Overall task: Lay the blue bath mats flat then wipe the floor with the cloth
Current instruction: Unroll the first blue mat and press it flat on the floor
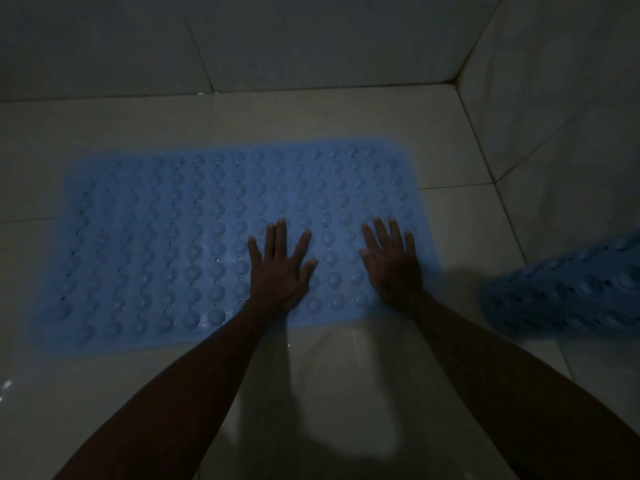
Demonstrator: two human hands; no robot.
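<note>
While the first blue mat (194, 237) lay flat on the floor tiles (346, 393), left hand (278, 271) and right hand (391, 265) pressed it, grip open, holding nothing; second mat (568, 292), curled at right, probably needs laying next; no cloth seen.

i see bare floor (346, 375) open below the flat mat (156, 237); a second mat (568, 292) and the wall (571, 133) block my right.

A dim home bathroom or shower corner, shown by the glossy pale tiled floor (329, 119) meeting tiled walls (554, 98) and a blue studded bath mat (156, 244) lying flat.
</note>
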